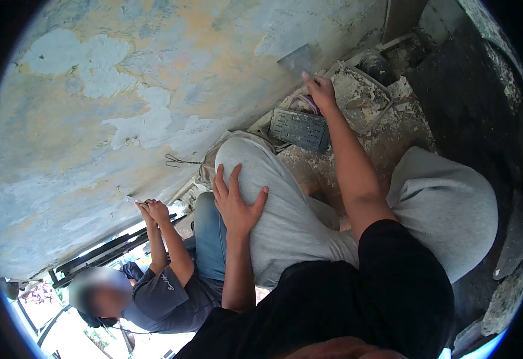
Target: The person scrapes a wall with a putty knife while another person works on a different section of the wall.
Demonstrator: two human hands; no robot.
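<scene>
In my right hand (321, 93) is a wide-bladed scraper (299, 60), its blade against the lower part of the patchy painted wall (183, 66). The fingers wrap round its handle, with the thumb or a finger stretched toward the blade. My left hand (237, 200) rests with spread fingers on my grey-trousered knee (273, 209) and holds nothing. Below my right hand, a dark perforated box (300, 128) lies near the foot of the wall. Pale flakes cover the floor around it.
At the lower left a co-worker (165, 287) holds a small tool (132, 199) to the wall with both hands. A twisted wire (183, 160) sticks out near my knee. A flake-covered tray (360, 99) lies by the wall, beside a dark surface (453, 96).
</scene>
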